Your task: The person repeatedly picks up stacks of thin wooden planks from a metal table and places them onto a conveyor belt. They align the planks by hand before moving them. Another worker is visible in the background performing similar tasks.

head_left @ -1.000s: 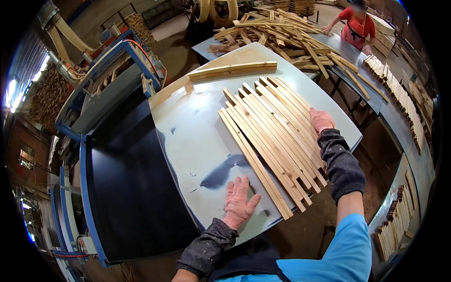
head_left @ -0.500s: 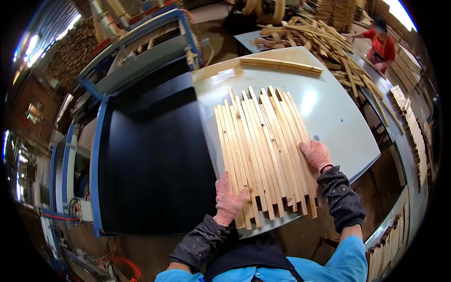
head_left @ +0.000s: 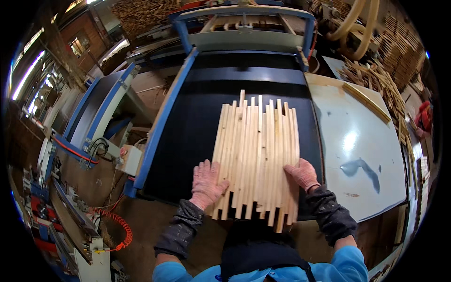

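At the left, a coiled orange-red hose (head_left: pixel 128 231) hangs below a pale box-shaped control unit with a red button (head_left: pixel 130 160). Beside the unit runs a straight blue metal rail (head_left: pixel 165 120), bordering a flat black machine bed (head_left: pixel 181 136). The left hand, in a pink knitted glove (head_left: pixel 206 184), lies against the left edge of the row of pale, narrow wooden strips (head_left: pixel 257 160); its grip is apart, fingers spread. The strips lie side by side on the bed, ends uneven, near ends overhanging its front edge. The right hand, gloved likewise (head_left: pixel 303 174), touches their right edge, thumb on top; whether its grip is clamped cannot be told. Further right, a pale grey smooth-surfaced worktop (head_left: pixel 336 129) carries one long wooden bar (head_left: pixel 366 102).
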A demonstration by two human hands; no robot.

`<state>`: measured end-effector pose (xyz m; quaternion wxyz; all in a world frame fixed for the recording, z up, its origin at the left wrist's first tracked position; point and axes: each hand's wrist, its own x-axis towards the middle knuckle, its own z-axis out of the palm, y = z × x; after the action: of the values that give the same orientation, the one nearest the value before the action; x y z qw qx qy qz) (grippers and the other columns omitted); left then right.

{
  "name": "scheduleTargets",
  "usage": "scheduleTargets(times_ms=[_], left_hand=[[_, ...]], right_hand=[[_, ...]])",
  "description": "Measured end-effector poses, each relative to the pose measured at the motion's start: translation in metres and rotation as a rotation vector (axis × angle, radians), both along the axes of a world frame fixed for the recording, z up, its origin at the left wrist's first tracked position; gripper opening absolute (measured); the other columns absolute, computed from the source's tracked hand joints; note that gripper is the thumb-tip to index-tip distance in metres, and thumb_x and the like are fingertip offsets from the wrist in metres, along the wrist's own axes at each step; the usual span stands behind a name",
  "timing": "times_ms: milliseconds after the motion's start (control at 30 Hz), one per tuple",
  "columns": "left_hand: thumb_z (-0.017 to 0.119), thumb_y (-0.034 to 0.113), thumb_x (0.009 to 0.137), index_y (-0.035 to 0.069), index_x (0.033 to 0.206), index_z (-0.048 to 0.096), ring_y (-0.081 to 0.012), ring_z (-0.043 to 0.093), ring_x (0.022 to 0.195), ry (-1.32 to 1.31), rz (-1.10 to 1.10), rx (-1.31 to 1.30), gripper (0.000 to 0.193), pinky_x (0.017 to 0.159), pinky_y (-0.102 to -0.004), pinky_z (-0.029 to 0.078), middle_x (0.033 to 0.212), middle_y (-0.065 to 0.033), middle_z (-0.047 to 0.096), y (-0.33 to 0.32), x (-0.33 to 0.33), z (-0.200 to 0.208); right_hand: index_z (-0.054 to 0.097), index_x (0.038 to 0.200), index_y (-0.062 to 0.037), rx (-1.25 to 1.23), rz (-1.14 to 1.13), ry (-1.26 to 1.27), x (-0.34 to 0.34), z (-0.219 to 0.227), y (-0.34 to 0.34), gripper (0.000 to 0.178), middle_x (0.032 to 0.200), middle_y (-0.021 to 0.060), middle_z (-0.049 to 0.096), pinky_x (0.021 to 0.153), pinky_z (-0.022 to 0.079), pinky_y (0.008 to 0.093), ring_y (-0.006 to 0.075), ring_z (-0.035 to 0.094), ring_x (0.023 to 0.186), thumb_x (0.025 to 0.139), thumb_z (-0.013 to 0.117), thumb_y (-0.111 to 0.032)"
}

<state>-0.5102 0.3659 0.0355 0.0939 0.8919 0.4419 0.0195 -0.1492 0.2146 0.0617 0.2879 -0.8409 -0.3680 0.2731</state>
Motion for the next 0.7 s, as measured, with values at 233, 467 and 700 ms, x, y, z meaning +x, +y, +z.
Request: scheduleTargets(times_ms=[233, 467, 700], left_hand=[[0.048, 0.071, 0.104, 0.002, 0.172, 0.028, -0.0428, 0.012, 0.169, 0.160, 0.329, 0.031, 0.099, 0.136, -0.0547, 0.001, 0.181, -0.0245, 0.020, 0.109, -0.120, 0.023], [0.047, 0.065, 0.107, -0.002, 0.166, 0.038, -0.0407, 0.028, 0.163, 0.078, 0.341, 0.290, 0.090, 0.136, -0.0509, 0.014, 0.172, -0.0286, 0.036, 0.168, -0.189, -0.006], [0.060, 0.045, 0.110, -0.002, 0.151, 0.060, -0.0418, 0.059, 0.136, 0.001, 0.170, 0.302, 0.062, 0.124, -0.0484, 0.041, 0.148, -0.0261, 0.063, 0.165, -0.176, 0.033]], right_hand=[[0.077, 0.111, 0.0086, 0.056, 0.105, 0.034, -0.158, -0.001, 0.153, 0.064, 0.105, 0.0333, 0.077, 0.095, 0.061, 0.0490, 0.0455, 0.078, 0.104, 0.083, 0.077, -0.048], [0.073, 0.123, 0.0078, 0.015, 0.293, 0.175, -0.215, -0.003, 0.211, 0.068, 0.115, 0.0283, 0.079, 0.099, 0.062, 0.0451, 0.0400, 0.078, 0.108, 0.089, 0.078, -0.050], [0.069, 0.122, -0.0026, 0.328, 0.455, 0.323, -0.198, -0.051, 0.132, 0.043, 0.124, 0.0220, 0.074, 0.098, 0.056, 0.0472, 0.0381, 0.071, 0.116, 0.098, 0.071, -0.038]])
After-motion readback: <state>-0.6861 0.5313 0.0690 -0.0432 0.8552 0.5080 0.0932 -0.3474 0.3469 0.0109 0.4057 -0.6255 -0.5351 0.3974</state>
